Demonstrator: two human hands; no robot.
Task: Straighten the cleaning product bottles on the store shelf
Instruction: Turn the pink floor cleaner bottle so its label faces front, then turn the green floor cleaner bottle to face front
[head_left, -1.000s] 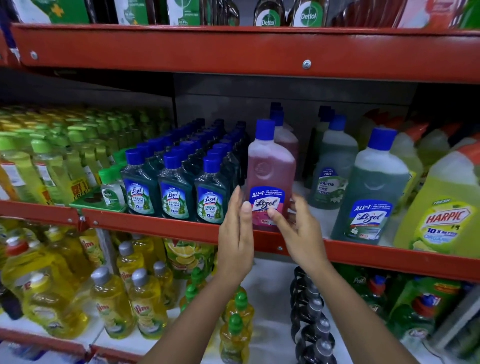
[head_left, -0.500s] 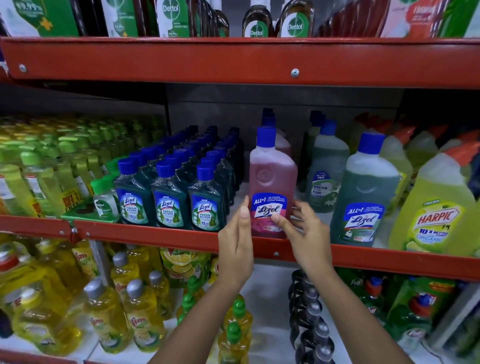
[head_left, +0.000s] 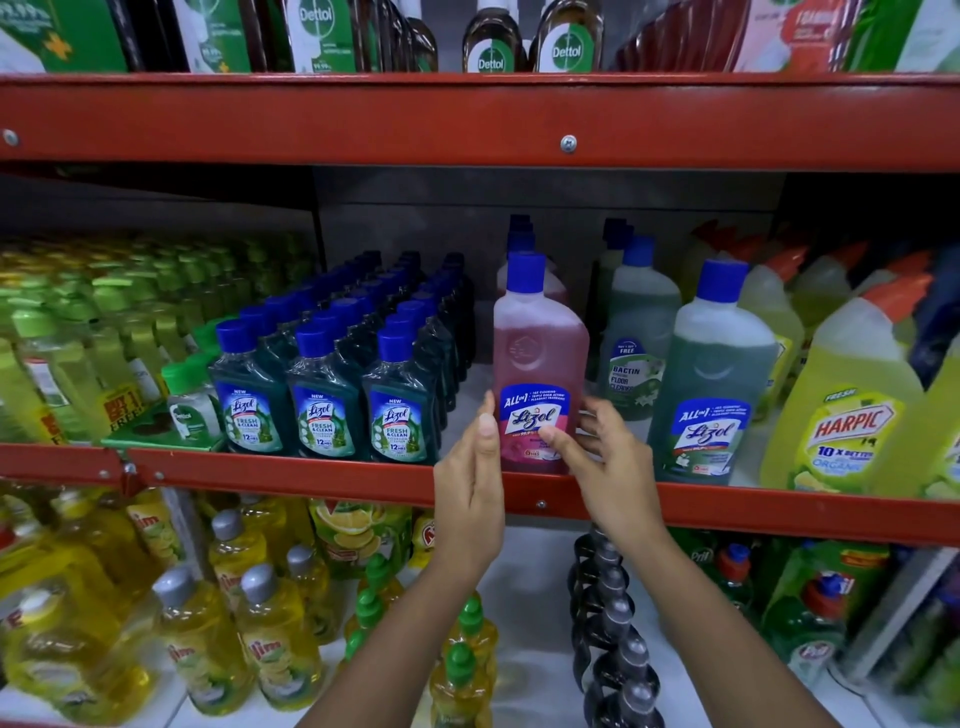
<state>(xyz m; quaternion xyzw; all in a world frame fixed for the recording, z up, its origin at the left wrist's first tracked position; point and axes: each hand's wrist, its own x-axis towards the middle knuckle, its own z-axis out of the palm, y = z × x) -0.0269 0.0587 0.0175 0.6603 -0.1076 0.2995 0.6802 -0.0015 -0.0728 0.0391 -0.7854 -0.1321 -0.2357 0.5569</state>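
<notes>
A pink Lizol bottle with a blue cap stands upright at the front of the red middle shelf, label facing me. My left hand lies flat against its lower left side, fingers straight and together. My right hand wraps its lower right side, thumb on the label and fingers behind. More pink bottles line up behind it. Small dark green Lizol bottles stand in rows to the left, and a large green Lizol bottle is on the right.
Yellow Harpic bottles fill the shelf's right end and pale green bottles its left. The upper red shelf hangs low over the caps. Below are yellow Vim bottles and black bottles.
Both hands have closed in on the pink bottle. My right thumb has slid onto its label, and the bottle now stands square to the shelf edge.
</notes>
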